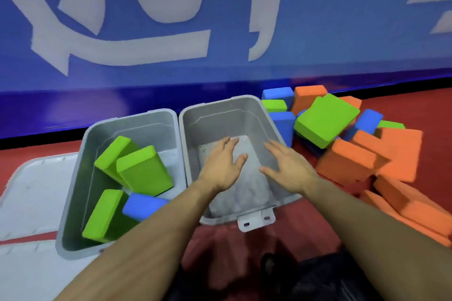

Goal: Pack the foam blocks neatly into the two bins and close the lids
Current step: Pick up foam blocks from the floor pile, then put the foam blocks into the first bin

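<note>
Two grey bins stand side by side on the red floor. The left bin [73, 193] holds three green foam blocks [144, 171] and one blue block [144, 205], lying at loose angles. Inside the right bin [247, 115] there are no blocks. My left hand [223, 164] and my right hand [288, 168] reach over this bin with fingers spread, holding nothing. To the right lies a pile of foam blocks: a large green block [325, 120] on top, orange blocks [367, 159] in front, blue blocks [281, 122] behind.
A white bin lid [31, 193] lies flat on the floor left of the bins. A blue wall with large white lettering [146, 49] rises right behind the bins. The red floor [244, 252] runs in front.
</note>
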Motion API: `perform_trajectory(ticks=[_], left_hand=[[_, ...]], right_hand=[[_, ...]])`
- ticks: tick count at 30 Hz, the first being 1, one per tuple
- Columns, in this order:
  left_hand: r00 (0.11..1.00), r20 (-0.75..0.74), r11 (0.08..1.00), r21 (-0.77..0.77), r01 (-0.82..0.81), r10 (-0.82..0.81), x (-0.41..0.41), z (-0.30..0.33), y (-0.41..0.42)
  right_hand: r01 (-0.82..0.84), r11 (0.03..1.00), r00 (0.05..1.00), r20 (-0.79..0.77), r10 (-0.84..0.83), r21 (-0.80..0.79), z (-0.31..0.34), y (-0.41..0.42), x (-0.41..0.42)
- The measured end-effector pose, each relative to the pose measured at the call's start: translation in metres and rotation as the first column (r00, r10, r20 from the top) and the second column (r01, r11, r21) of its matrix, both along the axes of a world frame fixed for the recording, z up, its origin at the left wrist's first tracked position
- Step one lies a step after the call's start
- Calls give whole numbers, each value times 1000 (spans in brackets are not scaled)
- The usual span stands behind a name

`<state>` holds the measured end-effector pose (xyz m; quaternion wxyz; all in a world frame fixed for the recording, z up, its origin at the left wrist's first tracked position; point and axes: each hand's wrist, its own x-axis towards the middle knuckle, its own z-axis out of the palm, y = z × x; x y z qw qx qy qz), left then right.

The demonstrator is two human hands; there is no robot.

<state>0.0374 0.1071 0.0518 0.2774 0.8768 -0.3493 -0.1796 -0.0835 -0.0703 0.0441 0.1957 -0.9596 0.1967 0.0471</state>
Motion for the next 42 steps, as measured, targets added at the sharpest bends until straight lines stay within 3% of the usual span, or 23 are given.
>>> perform_trajectory(ticks=[6, 10, 15, 21, 23, 25, 27, 34, 38, 42], left_hand=[[989, -11, 989, -1, 149, -149, -59, -2, -102], [970, -140, 980, -14, 199, -199, -79, -34, -163], [933, -353, 996, -75, 44, -67, -73, -80, -244], [750, -624, 959, -7, -285, 219, -51, -141, -326], [622, -733, 921, 18, -388, 277, -44, -151, -346], [431, -860, 884, 49, -465, 274, -41, -158, -363], [353, -894, 870, 75, -487, 275, -39, -168, -375], [287, -943, 814, -33, -580, 167, -36, -192, -384], [280, -952, 755, -91, -649, 126, -38, -176, -371], [350, -929, 776, -134, -617, 118, -37, -144, -339]], right_hand=[[277, 958, 961, 1, -278, 70, -10, -83, -75], [427, 903, 904, -60, -424, 48, -39, -127, -121], [511, 859, 855, -96, -509, 3, -77, -181, -137], [465, 879, 878, -73, -473, -109, -125, -244, -103], [464, 875, 876, -77, -476, -135, -138, -268, -93], [472, 870, 866, -109, -488, -144, -152, -287, -89], [474, 866, 861, -122, -493, -158, -165, -302, -89], [478, 827, 838, -129, -530, -297, -186, -297, -101], [542, 812, 825, -47, -563, -215, -176, -285, -112], [616, 778, 784, -4, -621, -123, -140, -264, -121]])
